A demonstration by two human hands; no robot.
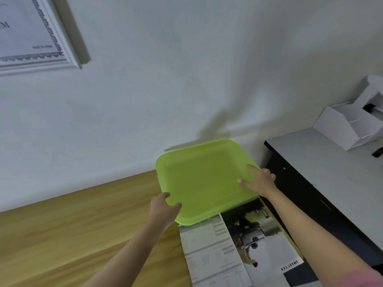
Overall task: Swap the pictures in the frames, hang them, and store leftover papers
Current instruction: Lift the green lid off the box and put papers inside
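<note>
**Lid in both hands, papers waiting below**

Both hands are on the green lid [205, 181]: my left hand [163, 208] pinches its near-left corner, thumb on top and fingers curled under the rim, while my right hand [260, 181] lies across the right edge with fingers spread flat on the top and the thumb hooked around the side. Neither hand is clenched hard; it is a light two-point hold on a wide, shallow piece of plastic.

That lid sits at the back of the wooden table [72, 224], close to the wall, with a pale edge showing under its near-right side that I take for a storage box, though I cannot see enough to be sure. Partly under the lid's near edge lie the leftover papers [234, 245], a printed sheet and a car picture overlapping. One white frame [41, 38] hangs on the wall at upper left, so I judge the hanging is at least partly done and storing is what remains.

To do this well I should keep the lid level, lifting both sides together so it does not twist or drag the papers. Set it on the bare wood to the left, then square the sheets before sliding them in flat, corners unbent.
</note>
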